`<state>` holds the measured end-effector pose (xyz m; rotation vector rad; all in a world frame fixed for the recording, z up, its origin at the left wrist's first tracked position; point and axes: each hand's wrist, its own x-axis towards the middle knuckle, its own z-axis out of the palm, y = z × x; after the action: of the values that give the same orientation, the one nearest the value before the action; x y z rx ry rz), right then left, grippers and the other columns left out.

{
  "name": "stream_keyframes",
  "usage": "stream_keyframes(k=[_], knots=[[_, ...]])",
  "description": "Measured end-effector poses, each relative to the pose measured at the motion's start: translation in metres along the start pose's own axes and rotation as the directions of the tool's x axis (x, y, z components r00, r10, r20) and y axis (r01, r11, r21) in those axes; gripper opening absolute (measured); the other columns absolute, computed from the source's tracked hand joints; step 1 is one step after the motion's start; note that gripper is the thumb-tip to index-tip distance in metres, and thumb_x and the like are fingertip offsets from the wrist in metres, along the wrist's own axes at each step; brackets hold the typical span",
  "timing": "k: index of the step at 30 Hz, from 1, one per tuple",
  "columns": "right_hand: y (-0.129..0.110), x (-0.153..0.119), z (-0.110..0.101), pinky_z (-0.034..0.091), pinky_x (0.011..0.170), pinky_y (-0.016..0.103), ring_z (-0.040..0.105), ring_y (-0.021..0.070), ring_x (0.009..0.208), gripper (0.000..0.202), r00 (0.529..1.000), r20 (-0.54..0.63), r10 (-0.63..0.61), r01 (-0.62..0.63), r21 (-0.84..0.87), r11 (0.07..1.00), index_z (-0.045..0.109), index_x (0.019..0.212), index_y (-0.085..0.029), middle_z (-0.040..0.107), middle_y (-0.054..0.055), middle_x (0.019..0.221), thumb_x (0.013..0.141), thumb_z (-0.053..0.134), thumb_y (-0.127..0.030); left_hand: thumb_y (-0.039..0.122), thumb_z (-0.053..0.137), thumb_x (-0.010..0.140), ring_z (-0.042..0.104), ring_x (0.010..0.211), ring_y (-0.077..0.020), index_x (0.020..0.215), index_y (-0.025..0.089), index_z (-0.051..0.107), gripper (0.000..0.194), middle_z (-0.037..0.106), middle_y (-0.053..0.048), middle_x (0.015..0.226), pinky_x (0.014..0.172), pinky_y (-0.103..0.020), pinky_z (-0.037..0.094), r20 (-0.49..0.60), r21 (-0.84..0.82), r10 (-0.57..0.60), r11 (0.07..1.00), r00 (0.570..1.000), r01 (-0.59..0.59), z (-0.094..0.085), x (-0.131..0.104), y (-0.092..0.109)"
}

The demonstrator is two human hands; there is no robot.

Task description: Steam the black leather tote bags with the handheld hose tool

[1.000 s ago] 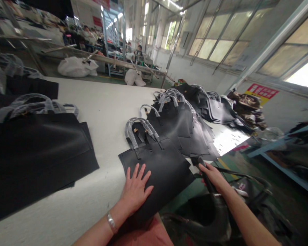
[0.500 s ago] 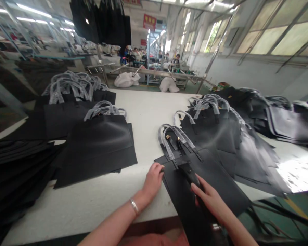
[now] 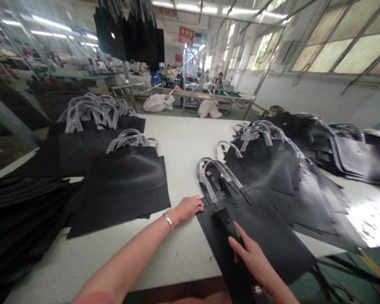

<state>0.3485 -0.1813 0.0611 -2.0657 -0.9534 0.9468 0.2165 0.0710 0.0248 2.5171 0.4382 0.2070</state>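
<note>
A flat black leather bag panel point(image 3: 266, 232) with plastic-wrapped handles point(image 3: 213, 177) lies at the near edge of the white table point(image 3: 183, 139). My left hand point(image 3: 189, 207) grips the panel's upper left corner; a bracelet is on that wrist. My right hand point(image 3: 253, 257) presses a long black strap piece point(image 3: 228, 226) down on the middle of the panel, fingers closed around its lower part.
More black bag panels are stacked to the right point(image 3: 272, 164) and far right point(image 3: 351, 152), and to the left point(image 3: 126, 177) with a dark pile point(image 3: 22, 211) at the left edge. Other people work at benches far behind point(image 3: 171, 74). Green floor lies at lower right.
My right hand brought the strap piece up from beside the table onto the panel. My left hand shifted from lying flat on the panel to holding its upper left corner. The view swung left.
</note>
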Motion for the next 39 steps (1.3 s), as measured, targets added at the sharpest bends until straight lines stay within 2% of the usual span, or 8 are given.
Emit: stream_keyframes(k=[9,13,16,22,27,34,36,39], knots=[[0.000,-0.004,0.002,0.046,0.064,0.031,0.064,0.0225,0.064,0.077,0.999,-0.020,-0.031,0.030,-0.036,0.999,0.034,0.147,-0.015,0.060,-0.004,0.056,0.087,0.042,-0.062,0.024,0.039,0.098,0.057,0.085,-0.0189,0.085,0.012,0.064,0.030,0.060,-0.008,0.087,0.077,-0.030,0.044,-0.306,-0.061,-0.277,0.960,0.911,0.272,-0.013,-0.015,-0.005],[-0.011,-0.004,-0.001,0.046,0.059,0.029,0.062,0.0205,0.058,0.074,0.999,0.040,-0.009,0.010,-0.022,1.000,0.034,0.147,-0.015,0.058,-0.005,0.054,0.087,0.046,-0.057,0.030,0.051,0.096,0.058,0.092,-0.0174,0.094,0.017,0.066,0.020,0.065,-0.005,0.095,0.085,-0.028,0.045,-0.194,-0.054,0.093,0.993,0.977,-0.105,0.013,-0.056,0.036],[-0.027,0.004,-0.005,0.046,0.053,0.028,0.060,0.0182,0.051,0.068,0.987,0.160,-0.010,0.014,-0.023,1.000,0.039,0.144,-0.016,0.059,-0.003,0.058,0.088,0.049,-0.053,0.034,0.059,0.091,0.055,0.110,-0.0226,0.110,0.016,0.062,0.026,0.064,-0.009,0.112,0.100,-0.033,0.042,-0.086,0.019,0.325,0.946,0.942,-0.324,0.039,-0.082,0.062],[-0.074,0.041,0.001,0.043,0.043,0.026,0.055,0.0153,0.040,0.050,0.944,0.327,-0.028,0.050,-0.060,0.997,0.058,0.124,-0.014,0.062,0.000,0.060,0.087,0.053,-0.047,0.029,0.052,0.095,0.049,0.123,-0.0218,0.119,0.014,0.055,0.029,0.059,-0.012,0.124,0.112,-0.034,0.033,-0.081,0.096,0.344,0.937,0.935,-0.336,0.059,-0.091,0.065],[-0.105,0.079,0.019,0.040,0.042,0.024,0.052,0.0132,0.037,0.038,0.945,0.317,-0.075,0.097,-0.053,0.994,0.064,0.110,-0.016,0.057,-0.003,0.053,0.085,0.058,-0.045,0.031,0.051,0.095,0.051,0.122,-0.0212,0.113,0.015,0.058,0.025,0.061,-0.010,0.122,0.112,-0.034,0.033,-0.093,0.073,0.319,0.947,0.943,-0.313,0.063,-0.092,0.062],[-0.088,0.065,0.000,0.040,0.048,0.024,0.056,0.0132,0.047,0.063,0.981,0.189,-0.053,0.037,0.087,0.996,0.044,0.136,-0.017,0.056,-0.004,0.065,0.086,0.051,-0.055,0.019,0.050,0.094,0.056,0.114,-0.0183,0.114,0.020,0.063,0.024,0.063,-0.005,0.121,0.104,-0.030,0.040,-0.145,-0.188,0.216,0.952,0.966,-0.241,0.046,-0.088,0.049],[-0.071,0.051,-0.007,0.040,0.049,0.025,0.056,0.0132,0.049,0.069,0.985,0.171,0.007,-0.035,0.162,0.986,0.041,0.138,-0.017,0.057,-0.004,0.066,0.084,0.055,-0.056,0.014,0.048,0.094,0.059,0.103,-0.0178,0.107,0.020,0.065,0.023,0.067,-0.004,0.109,0.094,-0.029,0.045,-0.199,-0.228,0.051,0.969,0.979,-0.097,0.029,-0.081,0.036],[-0.049,0.035,-0.008,0.040,0.050,0.025,0.056,0.0130,0.050,0.076,0.986,0.154,0.063,-0.097,0.220,0.971,0.037,0.142,-0.016,0.057,-0.004,0.067,0.082,0.058,-0.058,0.012,0.049,0.092,0.057,0.096,-0.0201,0.098,0.017,0.066,0.018,0.066,-0.006,0.098,0.090,-0.033,0.045,-0.320,-0.188,-0.238,0.965,0.917,0.185,0.006,-0.066,0.016]])
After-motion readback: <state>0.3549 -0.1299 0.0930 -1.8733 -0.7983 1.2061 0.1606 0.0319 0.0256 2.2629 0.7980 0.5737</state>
